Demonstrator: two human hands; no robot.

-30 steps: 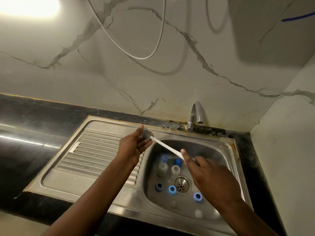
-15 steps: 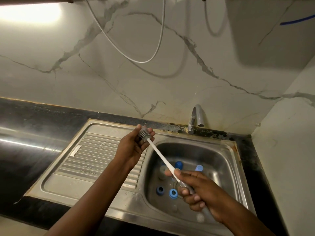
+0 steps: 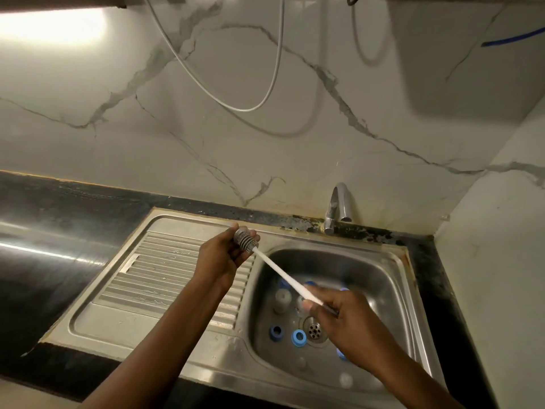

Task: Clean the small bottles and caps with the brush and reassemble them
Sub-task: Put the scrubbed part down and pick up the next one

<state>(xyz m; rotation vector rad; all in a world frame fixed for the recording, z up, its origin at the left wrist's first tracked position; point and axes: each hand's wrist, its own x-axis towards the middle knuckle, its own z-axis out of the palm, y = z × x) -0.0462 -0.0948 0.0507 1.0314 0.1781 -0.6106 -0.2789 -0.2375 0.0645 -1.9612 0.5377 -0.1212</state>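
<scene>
Your left hand (image 3: pixel 219 258) grips the brush (image 3: pixel 283 271) head, your right hand (image 3: pixel 343 312) pinches its white handle above the sink (image 3: pixel 206 355) with blue caps (image 3: pixel 298 337).

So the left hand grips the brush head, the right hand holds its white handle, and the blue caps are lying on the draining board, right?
Not quite: the head view shows the blue caps lying in the sink basin, not on the draining board. The rest is right.

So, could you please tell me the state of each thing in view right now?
Brush: held at both ends
Left hand: grips the bristle head
Right hand: pinches the handle
Small bottles: uncapped, in the sink
Blue caps: loose in the sink
Tap: no water running
</scene>
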